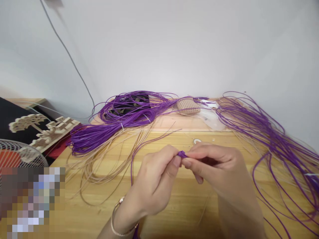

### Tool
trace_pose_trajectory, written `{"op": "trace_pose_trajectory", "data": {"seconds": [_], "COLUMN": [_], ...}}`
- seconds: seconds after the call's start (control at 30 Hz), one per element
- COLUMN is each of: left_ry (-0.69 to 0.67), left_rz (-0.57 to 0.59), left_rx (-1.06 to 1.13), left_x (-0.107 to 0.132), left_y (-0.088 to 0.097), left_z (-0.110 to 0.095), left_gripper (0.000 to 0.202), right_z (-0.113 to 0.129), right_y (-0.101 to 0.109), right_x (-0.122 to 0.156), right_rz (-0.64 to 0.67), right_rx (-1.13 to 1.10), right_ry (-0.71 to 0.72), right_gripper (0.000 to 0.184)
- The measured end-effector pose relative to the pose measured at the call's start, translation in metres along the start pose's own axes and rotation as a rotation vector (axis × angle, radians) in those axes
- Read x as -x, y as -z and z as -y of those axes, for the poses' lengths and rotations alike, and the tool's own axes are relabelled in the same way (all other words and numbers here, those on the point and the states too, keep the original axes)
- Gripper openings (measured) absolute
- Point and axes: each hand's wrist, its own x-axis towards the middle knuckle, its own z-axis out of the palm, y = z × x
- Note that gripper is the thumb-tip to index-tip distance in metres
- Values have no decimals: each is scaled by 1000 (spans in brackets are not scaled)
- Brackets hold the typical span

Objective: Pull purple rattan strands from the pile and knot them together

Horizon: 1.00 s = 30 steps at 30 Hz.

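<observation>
A small purple knotted piece of cord (182, 154) sits between my two hands, above the wooden table. My left hand (158, 179) pinches it from the left between thumb and forefinger. From the other side, the thumb and forefinger of my right hand (216, 166) close on it, the remaining fingers curled beneath. A loose purple strand (139, 146) runs up behind my left hand and bends off to the right. My fingertips cover much of the knotted piece, so its full shape is hidden.
Purple cord bundles lie at left (92, 139) and right (271, 132). Tan strands (92, 172) spread over the wooden table (87, 219). A woven beige piece (188, 105), clear plastic (213, 118) and a white ring (197, 141) lie farther back. A fan (25, 151) stands at left.
</observation>
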Motion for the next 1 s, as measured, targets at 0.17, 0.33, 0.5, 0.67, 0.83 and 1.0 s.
{"op": "trace_pose_trajectory", "data": {"seconds": [0.17, 0.33, 0.5, 0.67, 0.83, 1.0], "left_ry": [19, 43, 77, 113, 120, 116], "left_rz": [-41, -53, -98, -141, -137, -151], "left_rx": [0, 67, 110, 153, 161, 144], "left_x": [-1, -2, -3, -3, -4, -5], "left_y": [-3, -5, -7, -7, -5, -6], "left_z": [1, 0, 0, 1, 4, 5], "left_gripper": [19, 19, 20, 21, 20, 19], "right_z": [-2, -2, -2, -4, -5, -4], "right_y": [0, -1, -4, -5, -4, -2], "right_x": [1, -1, -2, -2, -3, -3], "right_rz": [-6, 0, -27, -48, -33, -20], "right_rx": [42, 13, 16, 36, 27, 13], "right_ry": [6, -50, -12, 25, -13, -25], "right_gripper": [8, 9, 10, 8, 10, 11]}}
